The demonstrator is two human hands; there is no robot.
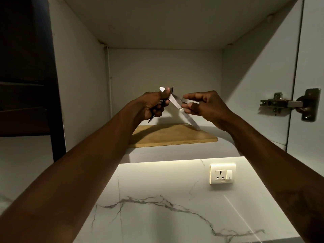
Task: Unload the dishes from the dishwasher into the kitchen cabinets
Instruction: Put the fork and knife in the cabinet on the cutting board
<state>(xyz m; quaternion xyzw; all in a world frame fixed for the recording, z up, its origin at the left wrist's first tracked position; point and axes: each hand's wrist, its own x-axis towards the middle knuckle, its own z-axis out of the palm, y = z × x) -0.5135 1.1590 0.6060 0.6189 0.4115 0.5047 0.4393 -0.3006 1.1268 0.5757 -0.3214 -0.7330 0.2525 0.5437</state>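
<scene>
Both my arms reach up into an open wall cabinet [78, 71]. My left hand [152, 106] grips a bunch of steel cutlery [166, 92]; a fork's tines and a spoon tip stick up above my thumb. My right hand [205, 106] pinches the handle of one flat steel piece [190, 101], and a long steel utensil [188, 118] slants down from between my hands until its end touches the wooden cutting board [171, 135]. The board lies flat on the cabinet's bottom shelf.
The cabinet door [312, 50] stands open at the right, with a metal hinge [287, 104] on it. Below the cabinet runs a lit marble backsplash [157, 207] with a wall socket [222, 174]. A dark unit [26, 67] borders the cabinet on the left.
</scene>
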